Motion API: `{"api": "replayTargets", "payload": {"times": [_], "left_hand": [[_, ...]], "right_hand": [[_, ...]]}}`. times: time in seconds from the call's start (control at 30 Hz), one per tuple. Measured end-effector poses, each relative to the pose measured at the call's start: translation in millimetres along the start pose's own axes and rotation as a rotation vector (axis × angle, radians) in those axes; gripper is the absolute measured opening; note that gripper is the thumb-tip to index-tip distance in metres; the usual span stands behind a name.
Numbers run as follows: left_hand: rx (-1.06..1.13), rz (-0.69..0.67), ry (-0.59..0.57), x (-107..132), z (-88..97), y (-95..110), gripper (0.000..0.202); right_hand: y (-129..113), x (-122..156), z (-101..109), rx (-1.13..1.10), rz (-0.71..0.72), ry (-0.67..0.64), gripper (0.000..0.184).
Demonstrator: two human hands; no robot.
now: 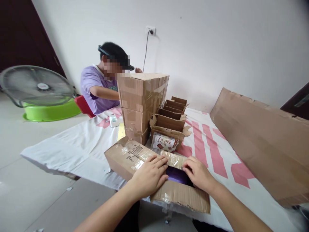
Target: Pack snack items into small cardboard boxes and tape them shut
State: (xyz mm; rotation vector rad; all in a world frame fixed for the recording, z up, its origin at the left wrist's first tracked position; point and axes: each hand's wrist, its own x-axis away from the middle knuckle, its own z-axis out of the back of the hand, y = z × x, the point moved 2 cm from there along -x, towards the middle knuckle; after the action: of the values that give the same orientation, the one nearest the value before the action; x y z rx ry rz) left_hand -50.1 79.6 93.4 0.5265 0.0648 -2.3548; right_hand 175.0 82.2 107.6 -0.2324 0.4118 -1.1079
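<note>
A taped cardboard box (pixel 125 156) lies on the cloth in front of me with its top flaps partly open. My left hand (pixel 148 175) rests flat on the box, fingers stretched onto the far flap (pixel 174 159). My right hand (pixel 199 174) curls its fingers over the edge of that same flap. Something purple (pixel 177 175) shows inside the opening between my hands. The near flap (pixel 183 196) hangs toward me.
A stack of sealed boxes (pixel 142 103) and a row of small open cartons (pixel 169 124) stand behind, one holding a printed packet (pixel 164 142). A large cardboard sheet (pixel 263 141) lies on the right. A person in a purple shirt (pixel 95 88) sits behind the stack. A fan (pixel 36 85) stands at left.
</note>
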Motion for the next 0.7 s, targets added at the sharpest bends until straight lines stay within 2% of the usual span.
{"api": "replayTargets", "payload": {"times": [0.3, 0.7], "left_hand": [[0.01, 0.004, 0.014, 1, -0.1, 0, 0.034], [0.011, 0.0, -0.004, 1, -0.1, -1, 0.034]], "right_hand": [[-5, 0, -4, 0.096, 0.065, -0.04, 0.011], [-6, -11, -5, 0.031, -0.149, -0.078, 0.015]]}}
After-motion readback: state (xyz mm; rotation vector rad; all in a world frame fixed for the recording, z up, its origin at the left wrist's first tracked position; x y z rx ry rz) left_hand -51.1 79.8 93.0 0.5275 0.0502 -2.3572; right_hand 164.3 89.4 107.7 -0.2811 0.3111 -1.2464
